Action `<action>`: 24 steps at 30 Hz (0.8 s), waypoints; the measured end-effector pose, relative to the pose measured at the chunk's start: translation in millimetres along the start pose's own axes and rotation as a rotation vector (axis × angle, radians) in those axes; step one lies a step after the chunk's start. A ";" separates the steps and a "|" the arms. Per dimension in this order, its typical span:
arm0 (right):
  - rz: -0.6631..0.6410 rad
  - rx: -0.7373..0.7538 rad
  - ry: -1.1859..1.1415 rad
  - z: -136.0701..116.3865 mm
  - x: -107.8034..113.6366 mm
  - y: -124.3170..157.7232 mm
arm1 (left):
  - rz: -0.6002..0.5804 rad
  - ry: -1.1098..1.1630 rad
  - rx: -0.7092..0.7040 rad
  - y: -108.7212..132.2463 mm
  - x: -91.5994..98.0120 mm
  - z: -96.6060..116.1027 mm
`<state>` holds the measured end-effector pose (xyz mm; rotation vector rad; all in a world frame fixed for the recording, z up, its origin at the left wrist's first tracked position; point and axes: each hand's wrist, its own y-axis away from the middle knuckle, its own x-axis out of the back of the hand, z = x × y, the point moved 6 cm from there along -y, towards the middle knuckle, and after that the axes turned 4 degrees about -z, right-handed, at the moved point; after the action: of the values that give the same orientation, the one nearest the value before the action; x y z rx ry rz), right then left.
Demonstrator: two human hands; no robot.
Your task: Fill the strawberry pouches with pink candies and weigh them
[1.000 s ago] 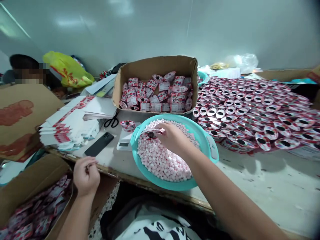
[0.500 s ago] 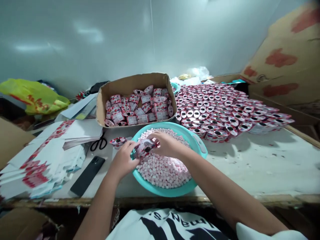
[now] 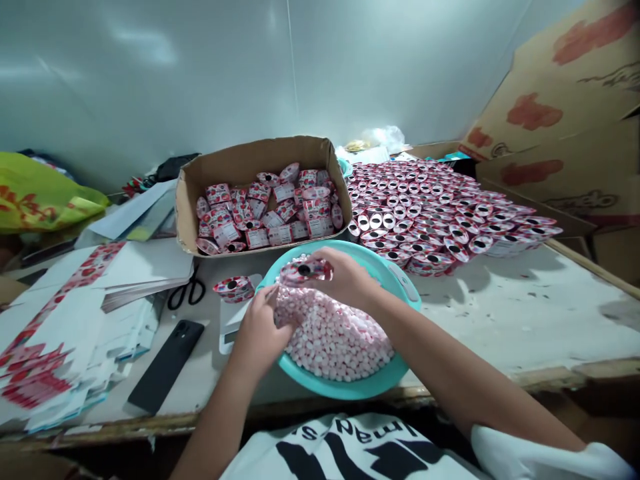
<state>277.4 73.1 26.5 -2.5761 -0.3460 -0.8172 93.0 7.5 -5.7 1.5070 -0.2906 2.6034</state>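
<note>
A teal basin [image 3: 400, 283] full of small pink and white candies [image 3: 340, 340] sits at the near table edge. My right hand [image 3: 345, 277] holds a small red and white packet [image 3: 305, 271] with a dark round hole above the candies. My left hand [image 3: 260, 330] rests at the basin's left rim, fingers down among the candies. I cannot tell whether it has any in its grasp. Another such packet [image 3: 234, 289] sits on a small white scale [image 3: 233, 323] left of the basin.
A cardboard box [image 3: 250, 160] of filled packets stands behind the basin. A large heap of empty packets [image 3: 440, 210] lies at the right. Flat white cartons [image 3: 75, 313], scissors [image 3: 185, 291] and a black phone [image 3: 166, 365] lie left. Big cardboard boxes [image 3: 565, 120] stand at far right.
My left hand came up from below the table to the basin, touched the packet, then dropped into the candies. My right hand lifted the packet slightly. The view swung right.
</note>
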 end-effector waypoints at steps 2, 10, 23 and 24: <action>0.105 -0.070 0.010 5.5 9.4 -0.1 | -0.107 -0.106 -0.026 0.7 -1.3 10.6; 0.072 -0.093 0.148 9.4 11.0 0.7 | -0.307 -0.212 -0.144 -9.5 4.6 32.0; 0.014 -0.072 0.166 12.2 9.1 -0.4 | -0.333 -0.303 -0.111 -9.8 -2.6 41.7; 0.013 -0.066 0.173 11.4 9.3 -0.3 | -0.327 -0.281 -0.114 -10.4 -2.7 40.7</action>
<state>290.3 79.6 23.6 -2.5412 -0.2540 -1.0541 130.8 8.4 12.9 1.7139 -0.1941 2.0939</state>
